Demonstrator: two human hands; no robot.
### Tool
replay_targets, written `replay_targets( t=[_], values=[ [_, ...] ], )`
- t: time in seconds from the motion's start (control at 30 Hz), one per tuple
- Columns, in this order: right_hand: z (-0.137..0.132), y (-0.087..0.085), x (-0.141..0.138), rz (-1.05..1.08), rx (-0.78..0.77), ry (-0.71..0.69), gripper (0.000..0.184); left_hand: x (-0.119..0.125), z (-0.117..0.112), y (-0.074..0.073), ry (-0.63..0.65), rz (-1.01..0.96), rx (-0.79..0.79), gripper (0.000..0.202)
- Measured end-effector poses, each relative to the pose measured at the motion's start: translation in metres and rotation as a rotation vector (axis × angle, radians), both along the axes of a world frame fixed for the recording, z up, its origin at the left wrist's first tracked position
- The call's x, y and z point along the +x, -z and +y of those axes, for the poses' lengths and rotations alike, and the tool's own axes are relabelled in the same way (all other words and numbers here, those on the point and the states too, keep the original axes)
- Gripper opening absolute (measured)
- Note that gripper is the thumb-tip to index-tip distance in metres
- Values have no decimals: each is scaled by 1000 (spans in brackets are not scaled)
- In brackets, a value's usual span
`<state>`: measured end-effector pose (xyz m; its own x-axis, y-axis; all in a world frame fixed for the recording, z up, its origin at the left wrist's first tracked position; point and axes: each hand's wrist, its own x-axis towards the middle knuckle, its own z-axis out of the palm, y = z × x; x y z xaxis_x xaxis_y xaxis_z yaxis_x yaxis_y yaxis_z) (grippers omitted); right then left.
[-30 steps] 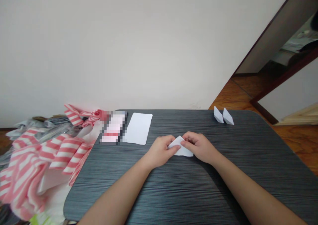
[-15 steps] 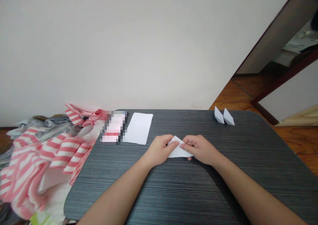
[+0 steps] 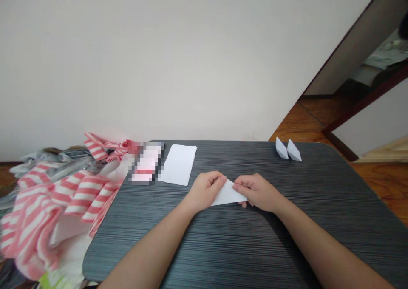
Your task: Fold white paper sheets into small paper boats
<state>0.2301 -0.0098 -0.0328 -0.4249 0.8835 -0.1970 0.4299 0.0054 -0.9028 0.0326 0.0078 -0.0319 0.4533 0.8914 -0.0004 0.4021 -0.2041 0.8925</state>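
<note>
A small folded white paper [image 3: 227,194] is held just above the middle of the dark striped table [image 3: 242,246]. My left hand [image 3: 205,190] pinches its left upper corner between thumb and fingers. My right hand [image 3: 256,191] grips its right side, fingers curled over the edge and thumb beneath. Both hands are closed on the paper and almost touch each other.
Two folded white paper boats [image 3: 287,149] stand at the table's far right edge. A flat white sheet [image 3: 179,164] lies at the far left, beside a blurred pink-and-white item [image 3: 145,165]. Red-and-white striped bags [image 3: 60,204] pile up off the table's left side. A wall rises behind.
The paper has turned from a flat triangle lying under my fingers to a tilted piece, its left corner lifted by my left hand. Both hands stay in the same spot.
</note>
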Motion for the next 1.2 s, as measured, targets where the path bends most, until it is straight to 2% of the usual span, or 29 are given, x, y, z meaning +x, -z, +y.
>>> replay_targets(
  t=[0.27,0.47,0.6,0.73,0.87,1.0,1.2],
  values=[
    [0,1,0,-28,-13,-12,24,0,2,1,2,13,60,34],
    [1,0,1,21,-57,64,28,-1,0,0,30,-34,-71,31],
    [2,4,3,41,-46,85,29,-1,0,2,28,-18,-81,31],
    [2,10,4,98,61,86,23,-2,1,5,-10,-29,-103,33],
    [1,15,7,109,213,39,39,-3,3,7,-40,-59,-101,33],
    [2,14,9,32,341,-16,32,-2,4,8,-49,-62,-87,33],
    [3,10,9,14,394,-46,20,-2,3,9,-61,-42,-84,33]
  ],
)
